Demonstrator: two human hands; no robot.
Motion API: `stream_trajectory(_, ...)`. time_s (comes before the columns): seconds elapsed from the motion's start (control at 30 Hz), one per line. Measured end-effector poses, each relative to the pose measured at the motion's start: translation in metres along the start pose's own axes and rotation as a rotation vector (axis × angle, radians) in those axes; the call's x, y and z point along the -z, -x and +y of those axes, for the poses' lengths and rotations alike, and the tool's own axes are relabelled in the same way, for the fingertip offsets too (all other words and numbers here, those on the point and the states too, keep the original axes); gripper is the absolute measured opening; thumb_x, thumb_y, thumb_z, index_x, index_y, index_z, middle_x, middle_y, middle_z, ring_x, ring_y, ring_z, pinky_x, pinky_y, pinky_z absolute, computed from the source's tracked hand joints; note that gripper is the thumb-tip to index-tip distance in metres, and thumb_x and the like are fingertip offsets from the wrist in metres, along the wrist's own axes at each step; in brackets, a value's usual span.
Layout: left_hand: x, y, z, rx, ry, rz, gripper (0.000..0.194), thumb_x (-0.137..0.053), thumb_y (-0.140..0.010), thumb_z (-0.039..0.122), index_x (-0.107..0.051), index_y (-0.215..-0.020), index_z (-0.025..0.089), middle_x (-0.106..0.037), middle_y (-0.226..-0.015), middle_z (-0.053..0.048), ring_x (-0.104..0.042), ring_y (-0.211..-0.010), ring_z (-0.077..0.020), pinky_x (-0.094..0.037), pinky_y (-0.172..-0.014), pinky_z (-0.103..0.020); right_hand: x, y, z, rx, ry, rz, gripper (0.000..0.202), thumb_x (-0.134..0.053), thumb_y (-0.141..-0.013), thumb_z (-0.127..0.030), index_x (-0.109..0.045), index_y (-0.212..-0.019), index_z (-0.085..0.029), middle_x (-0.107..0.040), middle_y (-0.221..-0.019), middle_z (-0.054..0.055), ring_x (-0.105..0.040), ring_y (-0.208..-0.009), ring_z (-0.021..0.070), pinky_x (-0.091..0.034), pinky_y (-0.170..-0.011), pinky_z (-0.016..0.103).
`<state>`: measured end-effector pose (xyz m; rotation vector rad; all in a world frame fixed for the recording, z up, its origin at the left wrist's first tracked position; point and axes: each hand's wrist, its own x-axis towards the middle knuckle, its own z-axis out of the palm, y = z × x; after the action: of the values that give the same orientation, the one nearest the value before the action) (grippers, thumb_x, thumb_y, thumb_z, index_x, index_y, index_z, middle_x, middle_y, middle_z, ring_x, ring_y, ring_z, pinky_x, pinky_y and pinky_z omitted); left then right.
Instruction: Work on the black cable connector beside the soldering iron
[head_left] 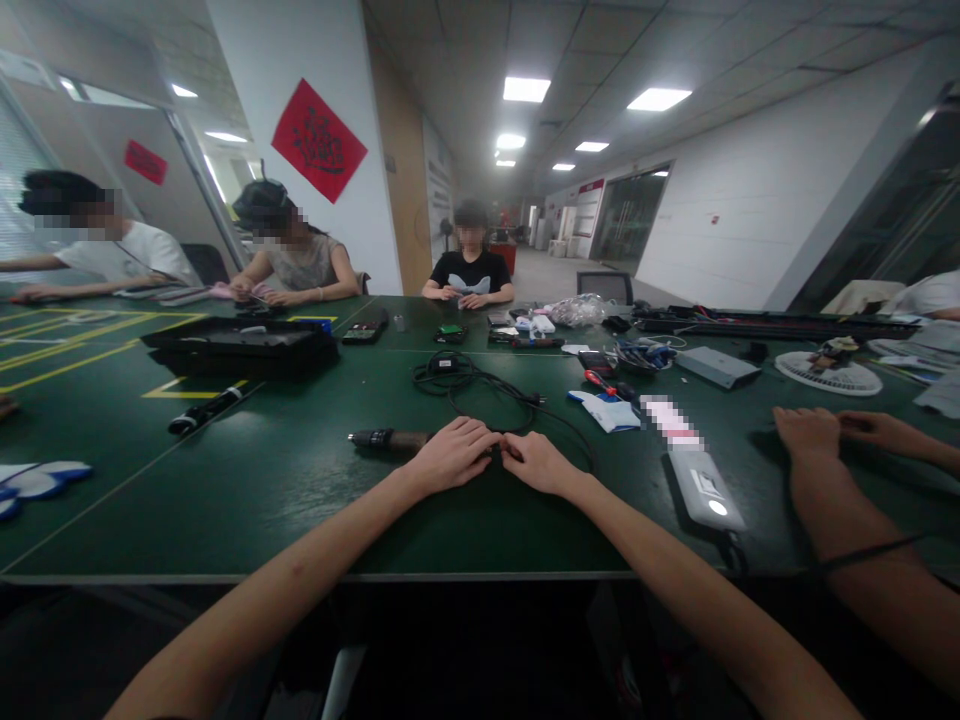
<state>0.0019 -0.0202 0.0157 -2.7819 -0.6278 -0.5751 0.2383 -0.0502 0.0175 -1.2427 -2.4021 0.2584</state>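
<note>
A corded-looking electric drill [397,442] lies on the green table, its metal chuck pointing left. My left hand [459,455] is laid over the drill's body with the fingers curled down around it, hiding most of the rear part. Close beside it, my right hand [536,460] has its fingertips pinched together at the drill's rear end, almost touching the left fingers. What sits between the right fingertips is too small and dark to make out. A black cable [480,375] with a plug lies loosely coiled just beyond both hands.
To the right lie a glove [611,410], a red-handled screwdriver [598,381] and a white power bank-like box [705,485]. A co-worker's hands [810,435] work at far right. Left stand a black tray [240,345] and a black cylinder [206,410]. Several people sit opposite.
</note>
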Motion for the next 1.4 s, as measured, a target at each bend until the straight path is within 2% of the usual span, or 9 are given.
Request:
stream_trajectory(0.13,-0.0011,-0.0003,-0.0006,-0.017,-0.006,-0.008,0.042,-0.048,-0.101,0.022,-0.047,-0.144,0.021,-0.064,-0.119,-0.009,-0.058,-0.115,-0.0243,-0.044,-0.105,-0.042,-0.0011,0.0,0.0008,0.007,0.006,0.008,0.007,-0.06,-0.099,-0.021,-0.064,-0.094,-0.016,-0.066,-0.077,0.001,-0.054,-0.064,0.0119,-0.031,-0.064,0.025)
stream_trajectory(0.37,-0.0033,0.001,-0.0013,-0.005,0.0,-0.029,0.049,-0.048,-0.103,0.023,-0.04,-0.151,0.023,-0.062,-0.126,-0.01,-0.057,-0.121,-0.0251,-0.045,-0.105,-0.041,-0.0023,0.0008,0.0014,0.002,0.011,0.014,0.007,-0.06,-0.099,-0.02,-0.065,-0.096,-0.016,-0.067,-0.078,0.001,-0.054,-0.063,0.0119,-0.031,-0.064,0.024)
stream_trajectory(0.57,-0.0042,0.0018,-0.0015,0.048,0.0,-0.059,0.05,-0.046,-0.106,0.032,-0.035,-0.154,0.023,-0.065,-0.122,-0.009,-0.063,-0.113,-0.0227,-0.05,-0.098,-0.036,-0.0024,0.0006,0.0014,0.01,0.019,0.009,0.006,-0.061,-0.098,-0.02,-0.065,-0.096,-0.016,-0.067,-0.077,0.001,-0.054,-0.063,0.0117,-0.032,-0.064,0.024)
stream_trajectory(0.67,-0.0038,0.0031,-0.002,0.024,0.017,-0.042,0.053,-0.047,-0.105,0.028,-0.034,-0.155,0.024,-0.064,-0.126,-0.009,-0.063,-0.115,-0.0221,-0.05,-0.1,-0.036,-0.0019,0.0005,0.0011,0.01,0.007,0.004,0.009,-0.06,-0.098,-0.02,-0.066,-0.102,-0.016,-0.067,-0.078,0.001,-0.055,-0.064,0.0121,-0.033,-0.065,0.024)
stream_trajectory(0.77,-0.0053,0.0039,-0.0038,0.004,0.027,-0.036,0.051,-0.046,-0.104,0.023,-0.035,-0.155,0.025,-0.065,-0.125,-0.008,-0.063,-0.115,-0.0214,-0.05,-0.099,-0.036,-0.0007,0.0006,0.0,-0.009,0.003,0.002,0.011,-0.06,-0.099,-0.021,-0.067,-0.105,-0.016,-0.067,-0.079,0.001,-0.055,-0.065,0.0127,-0.033,-0.065,0.025)
stream_trajectory(0.93,-0.0067,0.0027,-0.0047,0.034,0.042,-0.022,0.051,-0.049,-0.104,0.03,-0.036,-0.154,0.024,-0.065,-0.121,-0.008,-0.063,-0.114,-0.022,-0.05,-0.099,-0.036,0.0017,0.0007,-0.0022,-0.005,0.001,-0.014,0.006,-0.061,-0.098,-0.02,-0.066,-0.098,-0.016,-0.067,-0.078,0.001,-0.055,-0.064,0.0121,-0.033,-0.065,0.024)
stream_trajectory(1.1,-0.0049,0.0022,-0.0033,0.012,0.044,-0.03,0.05,-0.047,-0.103,0.024,-0.038,-0.152,0.025,-0.064,-0.12,-0.008,-0.06,-0.113,-0.0218,-0.05,-0.098,-0.036,0.0005,0.0004,-0.0009,0.0,0.007,-0.001,0.006,-0.061,-0.097,-0.019,-0.065,-0.095,-0.016,-0.066,-0.076,0.001,-0.054,-0.064,0.0119,-0.032,-0.064,0.024)
stream_trajectory(1.23,-0.0027,0.0018,-0.002,0.024,0.018,-0.018,0.05,-0.049,-0.104,0.029,-0.039,-0.152,0.024,-0.063,-0.119,-0.009,-0.059,-0.112,-0.0231,-0.049,-0.098,-0.037,0.0001,0.0005,-0.0002,0.014,0.009,-0.001,0.007,-0.06,-0.098,-0.02,-0.065,-0.096,-0.015,-0.067,-0.076,0.0,-0.055,-0.063,0.0118,-0.033,-0.065,0.024)
stream_trajectory(1.4,0.0,0.0012,0.0002,-0.028,-0.023,-0.015,0.052,-0.045,-0.104,0.021,-0.037,-0.155,0.024,-0.063,-0.124,-0.01,-0.057,-0.119,-0.0238,-0.045,-0.104,-0.04,0.0011,0.0006,-0.0019,-0.017,0.025,-0.001,0.011,-0.059,-0.1,-0.023,-0.067,-0.097,-0.015,-0.068,-0.079,0.002,-0.056,-0.065,0.0123,-0.033,-0.065,0.025)
